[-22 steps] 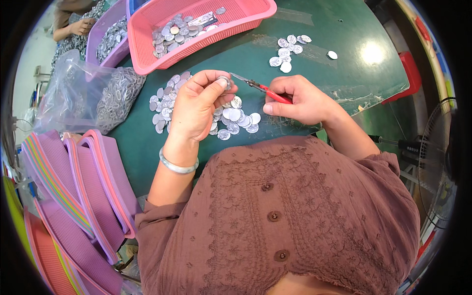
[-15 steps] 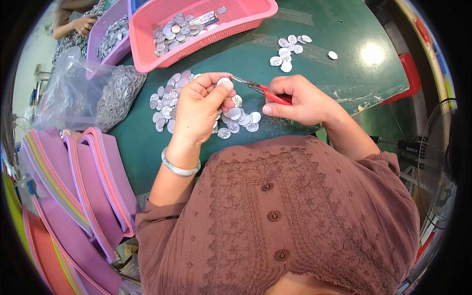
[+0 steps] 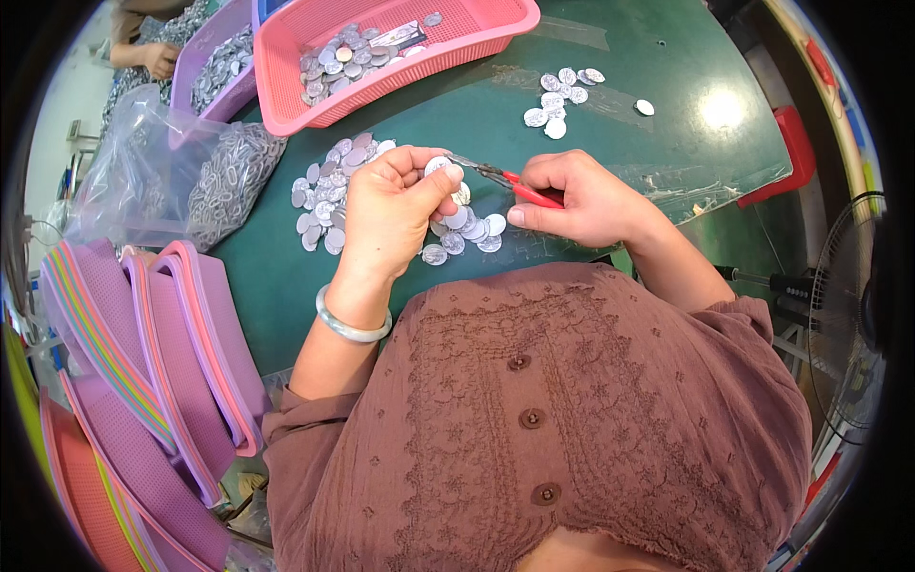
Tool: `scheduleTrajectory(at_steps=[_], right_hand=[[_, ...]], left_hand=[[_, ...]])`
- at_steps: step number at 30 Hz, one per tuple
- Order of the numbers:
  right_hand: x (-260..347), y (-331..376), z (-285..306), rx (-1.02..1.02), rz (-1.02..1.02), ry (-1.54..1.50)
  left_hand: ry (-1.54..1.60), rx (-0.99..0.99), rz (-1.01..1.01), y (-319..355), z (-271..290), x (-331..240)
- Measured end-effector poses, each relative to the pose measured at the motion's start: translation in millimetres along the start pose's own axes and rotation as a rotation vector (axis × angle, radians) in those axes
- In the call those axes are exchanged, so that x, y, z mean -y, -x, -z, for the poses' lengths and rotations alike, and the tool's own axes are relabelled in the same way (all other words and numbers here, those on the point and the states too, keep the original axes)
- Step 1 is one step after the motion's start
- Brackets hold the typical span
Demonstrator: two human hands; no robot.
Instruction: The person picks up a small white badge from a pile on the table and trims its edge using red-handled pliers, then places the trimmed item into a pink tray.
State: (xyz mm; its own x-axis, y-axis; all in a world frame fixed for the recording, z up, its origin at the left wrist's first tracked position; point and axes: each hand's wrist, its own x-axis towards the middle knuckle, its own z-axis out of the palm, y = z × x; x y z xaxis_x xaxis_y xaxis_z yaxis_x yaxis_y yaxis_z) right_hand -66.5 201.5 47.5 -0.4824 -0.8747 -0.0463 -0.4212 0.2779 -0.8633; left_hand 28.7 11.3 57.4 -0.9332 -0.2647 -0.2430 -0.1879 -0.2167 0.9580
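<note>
My left hand (image 3: 393, 208) pinches a small silver disc (image 3: 437, 167) between thumb and fingers, above a heap of similar discs (image 3: 329, 191) on the green table (image 3: 629, 143). My right hand (image 3: 581, 198) grips red-handled pliers (image 3: 505, 181), whose metal tip touches the held disc. A pale bangle circles my left wrist.
A pink basket (image 3: 477, 33) holding several discs stands at the far edge, with a purple basket (image 3: 214, 67) to its left. A clear bag of metal parts (image 3: 181, 172) lies on the left. A small disc group (image 3: 562, 95) sits far right. Stacked baskets (image 3: 143, 353) fill the left; another person's hand (image 3: 152, 57) is far left.
My left hand has shifted slightly, turning the disc at the pliers' tip. My right hand has stayed in place with the pliers.
</note>
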Motion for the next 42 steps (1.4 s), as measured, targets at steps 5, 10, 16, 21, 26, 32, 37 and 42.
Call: scheduleTrajectory(at_steps=[5,10,16,21,26,32,37,42], right_hand=[[1.8,1.0,-1.1,-0.011,-0.002,0.031],[2.2,2.8,-1.2,-0.023,0.012,0.047],[-2.0,3.9,-4.6,-0.049,0.021,-0.016],[-1.1,4.5,-4.1,-0.055,0.028,-0.014],[-0.4,4.0,-5.4,-0.061,0.055,-0.002],[-0.2,3.9,-6.0,-0.042,0.023,-0.01],[1.4,4.4,-6.4,-0.042,0.018,0.003],[1.3,5.5,-6.4,-0.005,-0.043,-0.06]], left_hand=[[-0.025,-0.01,0.006,1.2,-0.6,-0.5],[0.015,0.018,0.018,1.1,1.2,1.0],[0.032,0.016,0.025,3.4,-0.4,0.1],[0.035,0.005,-0.006,2.6,-1.0,-0.6],[0.022,0.003,-0.005,2.8,-3.1,-1.8],[0.023,-0.002,0.002,3.5,-3.1,-1.5],[0.026,0.003,-0.002,3.6,-2.6,-0.6],[0.03,0.01,-0.015,3.3,-2.0,2.0]])
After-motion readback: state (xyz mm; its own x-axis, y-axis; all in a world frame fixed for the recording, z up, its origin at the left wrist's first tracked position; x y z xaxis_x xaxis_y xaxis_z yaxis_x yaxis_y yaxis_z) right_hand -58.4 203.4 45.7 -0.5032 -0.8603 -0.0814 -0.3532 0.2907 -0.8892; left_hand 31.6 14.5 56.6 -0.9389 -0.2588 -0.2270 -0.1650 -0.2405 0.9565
